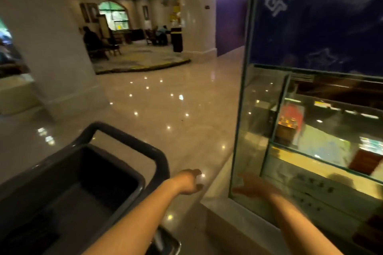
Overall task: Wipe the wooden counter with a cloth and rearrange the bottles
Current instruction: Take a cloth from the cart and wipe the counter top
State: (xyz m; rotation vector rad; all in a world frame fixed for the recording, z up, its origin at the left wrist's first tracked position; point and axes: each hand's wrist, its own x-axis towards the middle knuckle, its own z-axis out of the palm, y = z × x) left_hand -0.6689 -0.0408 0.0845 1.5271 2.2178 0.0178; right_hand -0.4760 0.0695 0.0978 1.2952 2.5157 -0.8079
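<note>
No wooden counter, cloth or bottles can be seen in the head view. My left hand [189, 181] reaches forward over the shiny floor, just right of a dark cart's handle [132, 141]; its fingers curl downward and I cannot tell whether they hold anything. My right hand [251, 187] is blurred, fingers spread, near the lower left corner of a glass display case [244, 130], holding nothing that I can see.
A dark cart with a deep bin [83, 188] fills the lower left. The glass case with a blue sign [321, 16] stands on a stone ledge [223, 213] at right. Polished floor [165, 99] leads to pillars [51, 47], a rug and seated people.
</note>
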